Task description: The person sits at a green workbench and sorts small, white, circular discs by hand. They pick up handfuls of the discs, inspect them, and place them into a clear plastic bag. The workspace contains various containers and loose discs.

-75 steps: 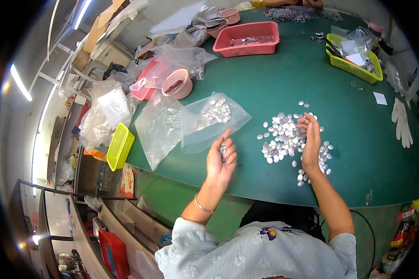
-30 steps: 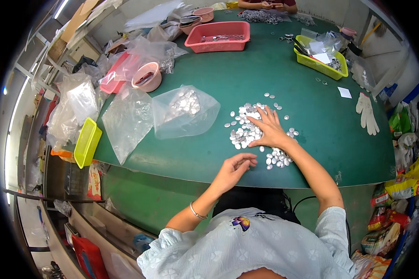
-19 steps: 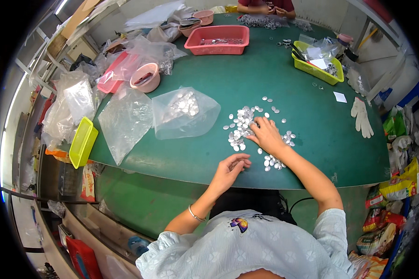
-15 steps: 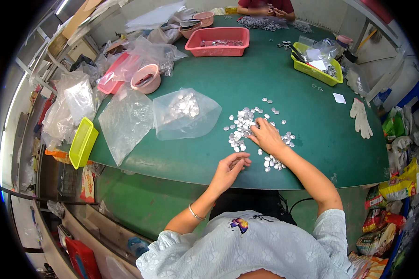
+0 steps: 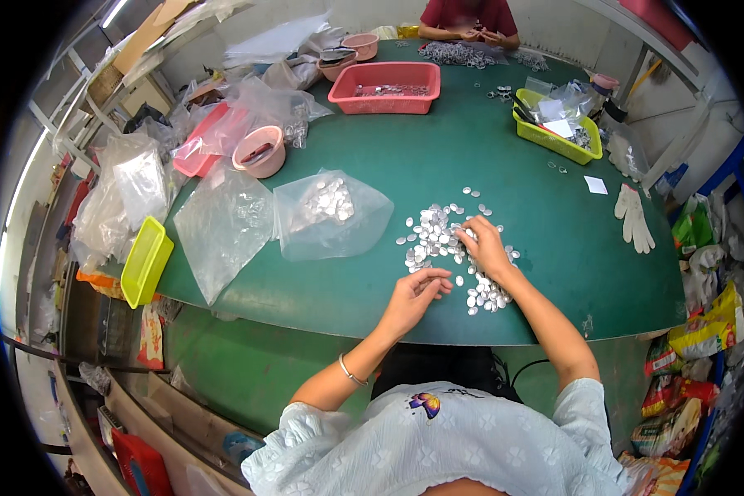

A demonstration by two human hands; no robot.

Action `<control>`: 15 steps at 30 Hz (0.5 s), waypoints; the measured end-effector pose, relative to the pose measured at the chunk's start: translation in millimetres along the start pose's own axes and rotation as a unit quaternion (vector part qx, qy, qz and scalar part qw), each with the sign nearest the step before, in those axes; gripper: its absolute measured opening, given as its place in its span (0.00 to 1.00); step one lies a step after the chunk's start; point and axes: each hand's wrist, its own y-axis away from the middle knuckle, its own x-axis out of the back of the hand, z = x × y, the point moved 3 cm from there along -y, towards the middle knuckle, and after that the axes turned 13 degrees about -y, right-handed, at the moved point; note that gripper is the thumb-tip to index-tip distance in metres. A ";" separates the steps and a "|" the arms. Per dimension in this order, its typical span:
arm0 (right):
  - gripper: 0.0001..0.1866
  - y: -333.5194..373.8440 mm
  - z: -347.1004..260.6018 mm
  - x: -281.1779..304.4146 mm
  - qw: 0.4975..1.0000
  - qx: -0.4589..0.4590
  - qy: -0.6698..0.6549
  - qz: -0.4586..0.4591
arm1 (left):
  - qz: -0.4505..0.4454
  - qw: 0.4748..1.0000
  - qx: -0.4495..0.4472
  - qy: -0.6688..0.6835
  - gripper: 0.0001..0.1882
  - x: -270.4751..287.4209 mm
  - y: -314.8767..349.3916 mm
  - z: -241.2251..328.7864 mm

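Note:
Small silvery oval metal pieces (image 5: 432,233) lie in a loose pile on the green table, right of centre. My right hand (image 5: 488,250) reaches over the right side of this pile, fingers bent and fingertips down among the pieces; what they pinch is hidden. A smaller heap of the same ovals (image 5: 488,296) lies nearer me, below that hand. At the pile's near left edge is my left hand (image 5: 415,301), fingers loosely bent and thumb a little apart, with nothing visible in it. To the left, a clear plastic bag (image 5: 368,225) lies with more ovals inside.
Another clear bag (image 5: 219,240) lies farther left, near a pink bowl (image 5: 259,153) and a yellow-green basket (image 5: 146,263). At the back are a red tray (image 5: 384,104), a filled green basket (image 5: 558,142) and a person (image 5: 471,18). A white glove (image 5: 633,217) lies right.
My right hand has shifted slightly up and right over the pile. The near heap looks fuller. My left hand stays beside the pile, its fingers a little straighter.

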 end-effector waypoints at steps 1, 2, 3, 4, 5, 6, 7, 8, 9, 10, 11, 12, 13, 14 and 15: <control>0.10 -3.0 3.0 4.7 0.999 0.009 -0.031 0.042 | -0.006 1.000 0.000 0.003 0.11 -0.3 -4.8 0.8; 0.10 -3.1 14.4 8.3 0.975 -0.121 -0.174 0.060 | -0.018 1.000 0.004 0.010 0.12 -0.9 -9.6 0.1; 0.10 -2.6 18.0 7.6 0.914 -0.245 -0.314 0.073 | -0.027 0.999 0.009 0.015 0.12 0.1 -13.2 -1.5; 0.10 -0.4 19.8 5.0 0.817 -0.361 -0.442 0.082 | -0.036 0.999 0.014 0.020 0.12 0.9 -17.6 -2.4; 0.11 -2.5 16.4 4.6 0.749 -0.360 -0.543 0.121 | -0.022 0.999 0.027 0.022 0.13 2.8 -24.1 -2.0; 0.11 -2.7 18.3 4.2 0.674 -0.382 -0.615 0.147 | -0.010 0.999 0.042 0.025 0.13 2.5 -31.2 -1.4; 0.10 -3.4 21.2 3.4 0.591 -0.398 -0.680 0.171 | 0.002 0.998 0.056 0.028 0.14 1.7 -39.0 -1.4; 0.10 -4.2 22.6 3.1 0.500 -0.410 -0.738 0.193 | 0.026 0.997 0.054 0.039 0.15 1.0 -48.5 -4.5; 0.08 -5.6 21.2 0.6 0.461 -0.408 -0.762 0.202 | 0.052 0.996 0.053 0.050 0.15 1.4 -57.9 -11.6; 0.08 -4.4 20.4 -0.8 0.440 -0.403 -0.777 0.202 | 0.076 0.994 0.052 0.061 0.15 0.6 -66.5 -15.6; 0.08 -2.6 20.1 -2.8 0.418 -0.396 -0.792 0.202 | 0.075 0.991 0.060 0.090 0.16 -0.6 -74.3 -18.5; 0.08 -3.7 14.6 -6.0 0.395 -0.391 -0.806 0.201 | 0.087 0.988 0.065 0.110 0.16 -3.1 -79.5 -20.9; 0.08 -3.8 10.5 -8.3 0.372 -0.406 -0.803 0.230 | 0.100 0.984 0.069 0.130 0.16 -6.3 -84.2 -22.8; 0.08 -6.4 4.1 -11.0 0.366 -0.397 -0.810 0.229 | 0.112 0.980 0.073 0.149 0.16 -9.5 -88.0 -24.1; 0.08 -7.0 -0.6 -12.3 0.360 -0.388 -0.816 0.230 | 0.119 0.978 0.067 0.158 0.16 -15.2 -89.6 -22.1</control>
